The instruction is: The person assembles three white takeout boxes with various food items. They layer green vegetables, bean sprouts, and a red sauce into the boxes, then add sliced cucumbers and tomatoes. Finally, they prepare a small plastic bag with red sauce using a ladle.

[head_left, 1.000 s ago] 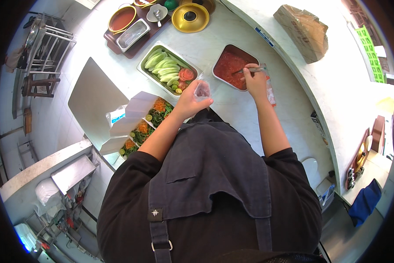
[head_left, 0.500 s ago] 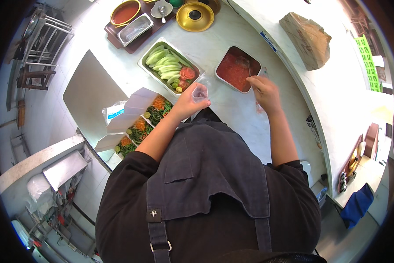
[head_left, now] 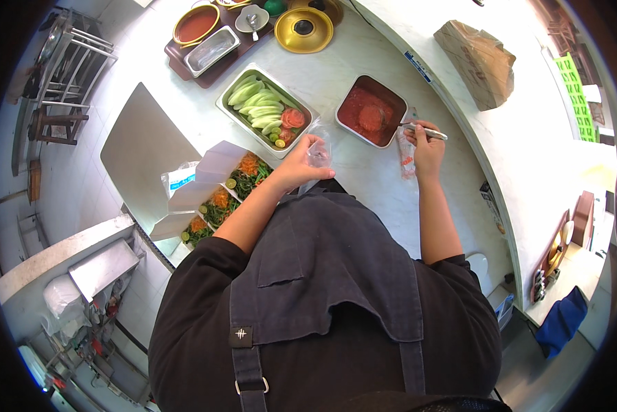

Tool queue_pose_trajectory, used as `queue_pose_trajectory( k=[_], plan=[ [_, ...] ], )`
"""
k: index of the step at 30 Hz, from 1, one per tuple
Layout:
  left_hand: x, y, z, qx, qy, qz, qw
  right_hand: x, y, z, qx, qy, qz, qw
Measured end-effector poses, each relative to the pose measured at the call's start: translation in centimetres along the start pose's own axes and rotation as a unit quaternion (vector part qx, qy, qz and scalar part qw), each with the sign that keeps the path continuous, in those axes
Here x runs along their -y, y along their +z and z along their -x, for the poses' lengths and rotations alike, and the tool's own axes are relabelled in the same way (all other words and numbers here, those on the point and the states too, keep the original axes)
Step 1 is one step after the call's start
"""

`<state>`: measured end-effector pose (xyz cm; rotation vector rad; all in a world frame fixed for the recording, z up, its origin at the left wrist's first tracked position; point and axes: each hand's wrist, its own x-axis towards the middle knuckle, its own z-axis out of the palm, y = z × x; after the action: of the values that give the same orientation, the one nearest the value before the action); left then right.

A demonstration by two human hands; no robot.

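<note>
My left hand (head_left: 304,163) is closed on a small clear plastic bag (head_left: 319,155), its mouth spread open beside the thumb. In my right hand (head_left: 426,147) is a metal spoon (head_left: 435,133), the handle's end sticking out to the right past my fingers. Its other end reaches over a square metal container (head_left: 340,122) of red sauce (head_left: 363,96), where a rounded mound of sauce shows; the spoon's bowl is hard to make out. Just beyond my left hand, a metal tray (head_left: 220,103) holds sliced cucumber (head_left: 257,99), tomato slices (head_left: 292,119) and cut limes (head_left: 279,143).
Three open takeaway boxes (head_left: 197,180) with greens, orange shreds and lime stand left of my left forearm. A clear packet with red print (head_left: 407,161) lies beside my right hand. Farther off are a brown tray (head_left: 205,79), a gold lid (head_left: 303,27) and a brown paper bag (head_left: 476,65).
My right hand has moved right and slightly down, and the spoon has tipped from steep to nearly level, its handle now pointing right. The left hand with the bag has shifted slightly.
</note>
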<state>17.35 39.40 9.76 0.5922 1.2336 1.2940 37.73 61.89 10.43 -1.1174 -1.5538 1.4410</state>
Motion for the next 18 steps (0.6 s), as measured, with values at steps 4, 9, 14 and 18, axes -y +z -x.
queue_pose_trajectory(
  k=[4,9,14,18],
  plan=[
    [1.0,-0.1,-0.4,-0.020,-0.009,-0.019,1.000,0.1,-0.2,0.0,0.010,-0.009,-0.040,0.999],
    [1.4,-0.1,-0.6,-0.043,-0.017,0.015,0.999,-0.1,-0.3,0.6,0.003,-0.051,0.000,0.999],
    [0.7,-0.1,-0.4,-0.031,-0.033,0.042,0.998,-0.3,-0.2,1.0,-0.012,-0.084,0.013,0.996],
    [0.6,-0.3,-0.5,-0.011,-0.024,0.047,0.999,-0.3,-0.2,1.1,-0.021,-0.076,-0.012,0.997]
  ],
)
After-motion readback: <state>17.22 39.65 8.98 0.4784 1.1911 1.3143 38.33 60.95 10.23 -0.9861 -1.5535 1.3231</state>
